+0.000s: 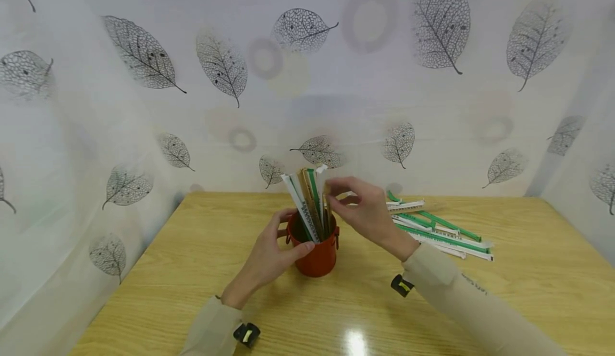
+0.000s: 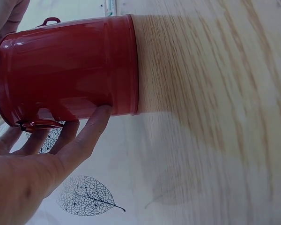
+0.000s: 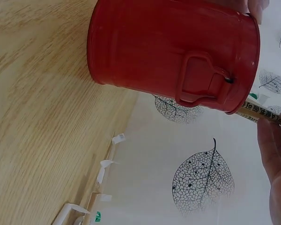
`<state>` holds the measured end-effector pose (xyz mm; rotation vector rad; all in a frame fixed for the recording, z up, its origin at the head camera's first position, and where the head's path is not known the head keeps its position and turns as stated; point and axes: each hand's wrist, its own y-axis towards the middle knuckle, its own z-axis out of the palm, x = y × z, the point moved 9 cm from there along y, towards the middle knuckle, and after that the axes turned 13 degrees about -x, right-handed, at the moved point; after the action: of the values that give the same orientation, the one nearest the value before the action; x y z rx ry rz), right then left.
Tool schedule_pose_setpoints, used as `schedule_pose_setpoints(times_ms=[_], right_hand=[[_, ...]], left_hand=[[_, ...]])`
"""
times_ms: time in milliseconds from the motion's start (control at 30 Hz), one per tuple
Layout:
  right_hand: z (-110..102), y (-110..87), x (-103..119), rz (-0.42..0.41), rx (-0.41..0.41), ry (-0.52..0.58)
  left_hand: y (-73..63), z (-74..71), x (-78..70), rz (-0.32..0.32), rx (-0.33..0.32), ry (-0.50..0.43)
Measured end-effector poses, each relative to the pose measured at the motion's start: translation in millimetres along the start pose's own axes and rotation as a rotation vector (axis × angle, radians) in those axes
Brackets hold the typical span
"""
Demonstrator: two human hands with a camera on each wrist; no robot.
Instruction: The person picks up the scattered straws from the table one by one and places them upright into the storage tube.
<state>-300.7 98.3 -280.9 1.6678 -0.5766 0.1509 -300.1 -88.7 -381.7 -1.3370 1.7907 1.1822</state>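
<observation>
A small red metal bucket [image 1: 315, 261] with side handles stands upright on the wooden table. Several paper-wrapped drinking straws [image 1: 305, 202], white, green and brown, lean inside it with their tops above the rim. My left hand [image 1: 270, 255] holds the bucket from the left, thumb at the near rim and fingers round the far side. In the left wrist view, a fingertip [image 2: 103, 111] rests low on the bucket's wall. Over the right side of the rim, my right hand [image 1: 363, 212] pinches a brown-wrapped straw [image 3: 254, 108] with printed letters, its lower end hidden inside the bucket.
To the right lies a loose pile of wrapped straws [image 1: 439, 233], green, white and brown, partly behind my right wrist. A leaf-patterned curtain [image 1: 307, 94] hangs along the table's back edge and both sides. The tabletop [image 1: 192, 270] extends to the left.
</observation>
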Motion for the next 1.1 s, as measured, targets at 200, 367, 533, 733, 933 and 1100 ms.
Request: schedule_pose_setpoints(times_ms=[200,367,533,733,933,1100], right_hand=[[-2,-0.4,-3,0.005,-0.006,0.0],[-4,-2.1,-8,0.023,0.004,0.007],[-15,-4.4,-19,0.076,0.01,-0.022],[-31,-9.6,-36,0.076,0.142,-0.22],[-36,-34.9,-70,0.165,0.479,-0.447],[-50,-60.7,-92,0.29,0.657,-0.534]], left_hand=[[-0.5,-0.6,0.0,-0.014,-0.003,0.001],[0.2,-0.7,-1.5,0.006,0.001,-0.001],[0.5,-0.2,-1.5,0.021,0.0,-0.012],[-0.6,0.9,-1.0,0.007,0.002,-0.01],[-0.4,0.0,-1.3,0.012,-0.005,-0.007],[-0.8,-0.4,-0.7,0.004,-0.005,-0.006]])
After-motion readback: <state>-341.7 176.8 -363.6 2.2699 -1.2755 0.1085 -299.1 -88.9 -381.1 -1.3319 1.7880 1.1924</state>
